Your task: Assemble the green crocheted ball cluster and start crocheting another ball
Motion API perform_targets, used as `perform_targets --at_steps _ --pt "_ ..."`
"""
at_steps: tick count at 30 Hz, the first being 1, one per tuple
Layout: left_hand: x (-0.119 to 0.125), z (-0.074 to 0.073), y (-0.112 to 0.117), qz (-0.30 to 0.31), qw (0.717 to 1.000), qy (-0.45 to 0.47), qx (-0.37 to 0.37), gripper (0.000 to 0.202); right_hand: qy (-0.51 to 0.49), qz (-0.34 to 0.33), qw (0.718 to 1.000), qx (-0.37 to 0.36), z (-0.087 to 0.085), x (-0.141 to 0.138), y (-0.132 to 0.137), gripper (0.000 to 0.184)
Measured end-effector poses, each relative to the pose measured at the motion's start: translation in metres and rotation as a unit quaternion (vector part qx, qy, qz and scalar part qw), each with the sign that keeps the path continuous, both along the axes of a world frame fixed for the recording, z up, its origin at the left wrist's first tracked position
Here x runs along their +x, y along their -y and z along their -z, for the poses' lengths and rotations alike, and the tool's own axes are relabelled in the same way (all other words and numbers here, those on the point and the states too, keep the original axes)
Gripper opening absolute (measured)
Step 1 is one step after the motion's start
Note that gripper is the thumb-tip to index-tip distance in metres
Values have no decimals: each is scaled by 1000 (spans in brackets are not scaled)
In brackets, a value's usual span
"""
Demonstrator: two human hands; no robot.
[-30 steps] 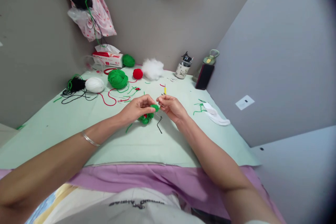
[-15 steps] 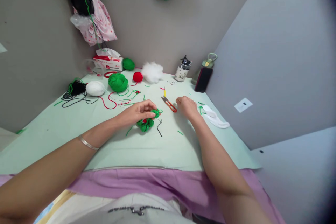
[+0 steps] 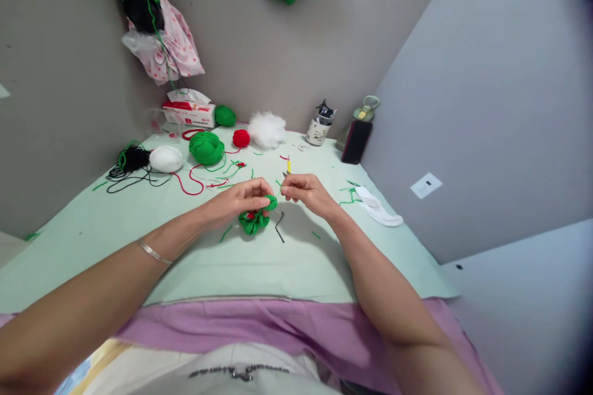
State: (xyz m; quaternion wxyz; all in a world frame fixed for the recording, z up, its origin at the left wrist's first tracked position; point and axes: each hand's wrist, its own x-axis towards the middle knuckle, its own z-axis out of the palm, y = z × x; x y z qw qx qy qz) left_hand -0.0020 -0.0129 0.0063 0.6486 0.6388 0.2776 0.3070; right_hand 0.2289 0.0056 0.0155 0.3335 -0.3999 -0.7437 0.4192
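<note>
Green piece, red yarn, red-dotted pink bag

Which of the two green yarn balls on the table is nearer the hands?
The larger green ball, right of the white ball; the smaller sits farther back, beside the tissue box.

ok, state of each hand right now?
Left hand: closed, holding a small green knitted piece.
Right hand: fingers closed in a pinch; can't tell whether they grip any yarn.
</note>
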Motion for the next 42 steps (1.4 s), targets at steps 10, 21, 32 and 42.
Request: perform_targets --at_steps 10,21,32,42 --pt "2 4 0 10 999 23 -30 31 79 19 996 38 16 -1 -10 17" --pt "-1 10 -10 -129 991 7 38 32 397 226 881 123 36 24 -32 23" --pt "-2 5 -8 -196 974 -11 113 48 177 191 962 77 20 26 -31 47" --pt "1 5 -6 -160 979 -9 124 60 125 -16 992 23 -1 1 0 51"
